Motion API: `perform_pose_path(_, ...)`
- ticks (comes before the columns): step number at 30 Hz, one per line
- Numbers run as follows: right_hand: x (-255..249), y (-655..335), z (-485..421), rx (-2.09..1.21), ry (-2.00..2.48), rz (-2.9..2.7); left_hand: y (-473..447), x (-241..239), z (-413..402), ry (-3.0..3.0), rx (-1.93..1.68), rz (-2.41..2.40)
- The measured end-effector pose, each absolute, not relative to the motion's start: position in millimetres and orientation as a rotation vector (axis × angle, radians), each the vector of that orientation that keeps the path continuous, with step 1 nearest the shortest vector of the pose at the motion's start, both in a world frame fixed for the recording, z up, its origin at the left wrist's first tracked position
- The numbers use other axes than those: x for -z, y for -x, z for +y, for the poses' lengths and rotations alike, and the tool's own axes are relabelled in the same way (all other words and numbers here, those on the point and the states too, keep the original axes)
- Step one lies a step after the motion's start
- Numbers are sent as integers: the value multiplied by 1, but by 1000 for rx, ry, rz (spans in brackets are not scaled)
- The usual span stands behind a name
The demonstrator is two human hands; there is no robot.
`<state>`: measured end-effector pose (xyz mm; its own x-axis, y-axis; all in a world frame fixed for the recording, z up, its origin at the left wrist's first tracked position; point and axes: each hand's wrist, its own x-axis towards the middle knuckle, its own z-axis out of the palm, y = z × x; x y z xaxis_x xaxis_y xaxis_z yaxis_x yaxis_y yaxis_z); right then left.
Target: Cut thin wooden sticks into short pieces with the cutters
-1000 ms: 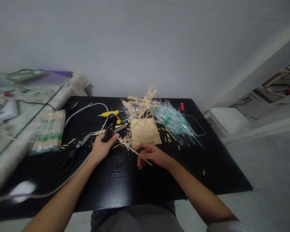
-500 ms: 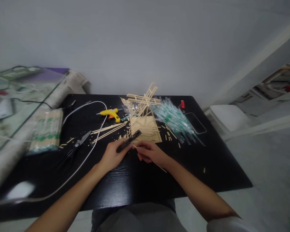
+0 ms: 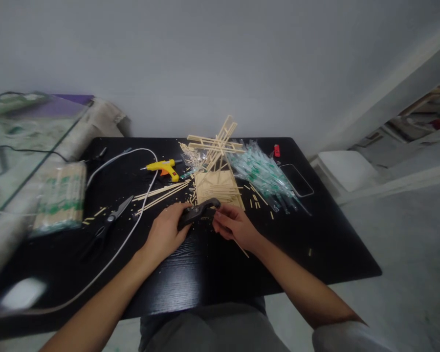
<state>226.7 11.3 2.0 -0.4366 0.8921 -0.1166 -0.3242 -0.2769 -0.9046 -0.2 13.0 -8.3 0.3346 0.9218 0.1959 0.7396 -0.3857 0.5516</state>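
the person's left hand (image 3: 168, 230) is gripping a black plier-type hand tool (image 3: 198, 211), its fingers closing round the handle end while the head is pointing toward the other hand. the right hand (image 3: 236, 225) is pinching a thin wooden stick (image 3: 242, 249) between thumb and fingers; the stick's lower end is sticking out below the palm, slanting down toward the person, and its upper end is hiding behind the fingers. the head of the tool is sitting right at the right fingertips, so whether it is biting on the stick one cannot tell.

both hands are working above the near part of a black table (image 3: 297, 254), just in front of a square panel of wooden sticks (image 3: 218, 178) with loose sticks lying on it. behind the panel, a crossed lattice of glued-looking sticks (image 3: 220, 144) is rising. to its right, a heap of plastic-wrapped sticks (image 3: 262, 173) is spreading, with a dark, pale-rimmed phone-like slab (image 3: 297, 180) lying just beside it. on the left, a yellow glue gun (image 3: 165, 168) is lying on its side, and open scissors (image 3: 112, 217) are resting between a white cable (image 3: 139, 222) and a bagged pack of sticks (image 3: 60, 195).
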Motion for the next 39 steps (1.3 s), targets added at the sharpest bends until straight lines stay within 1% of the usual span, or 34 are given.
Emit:
perform_pose_path(20,-3,-230,12,-1822,810,-1148,-3,5,10,-2165,-615,1386)
perform_pose_path(39,2,-230,12,-1862,821,-1136,-5,0,8,-2182,-497,1445)
